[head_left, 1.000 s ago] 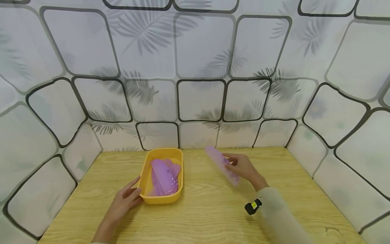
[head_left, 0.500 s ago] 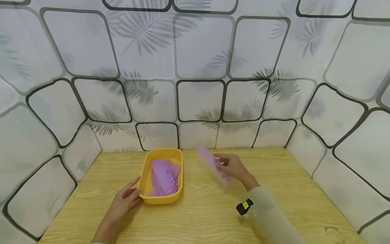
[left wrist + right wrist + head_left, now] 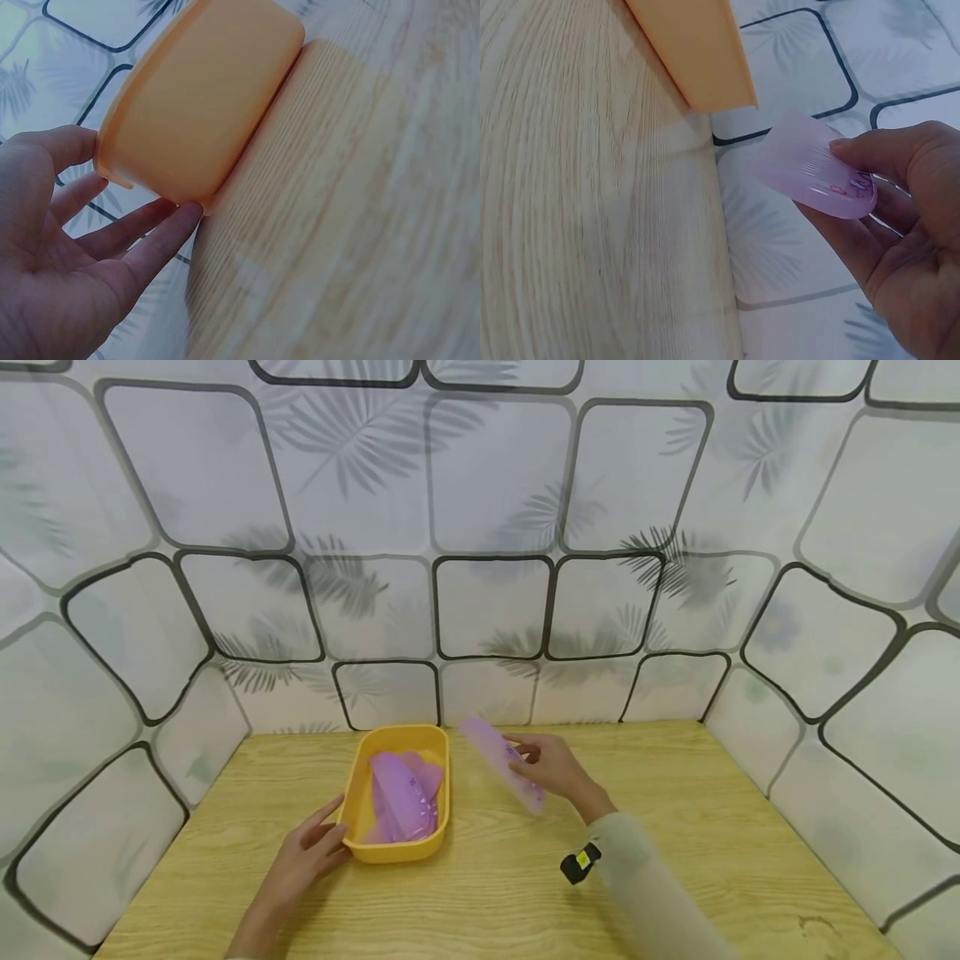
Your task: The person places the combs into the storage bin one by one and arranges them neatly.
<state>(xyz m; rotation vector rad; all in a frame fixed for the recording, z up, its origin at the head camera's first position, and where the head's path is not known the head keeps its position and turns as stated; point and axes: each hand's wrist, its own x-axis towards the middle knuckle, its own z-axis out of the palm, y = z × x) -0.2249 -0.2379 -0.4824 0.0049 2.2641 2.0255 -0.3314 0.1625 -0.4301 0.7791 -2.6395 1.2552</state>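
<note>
My right hand [image 3: 551, 768] pinches a translucent purple plastic piece [image 3: 504, 764] between thumb and fingers, holding it tilted above the table to the right of a yellow tray [image 3: 397, 852]. Up close in the right wrist view, this plastic piece [image 3: 810, 169] looks thin and curved, with fine ridges and small printed marks. Similar purple plastic pieces [image 3: 405, 797] lie overlapping inside the tray. My left hand [image 3: 307, 852] touches the tray's near left side with spread, nearly straight fingers. In the left wrist view, its fingertips [image 3: 191, 214] meet the tray's [image 3: 202, 97] lower corner and rim.
A wood-grain table [image 3: 480, 902] carries the tray. Patterned cloth walls [image 3: 495, 610] with dark rounded outlines and leaf prints rise behind the table and on both sides. A small black device [image 3: 580, 864] is worn at the right wrist, beside a pale sleeve [image 3: 637, 877].
My right hand has moved left with the purple plastic piece, bringing it nearer the yellow tray. My left hand and the tray have stayed in place.
</note>
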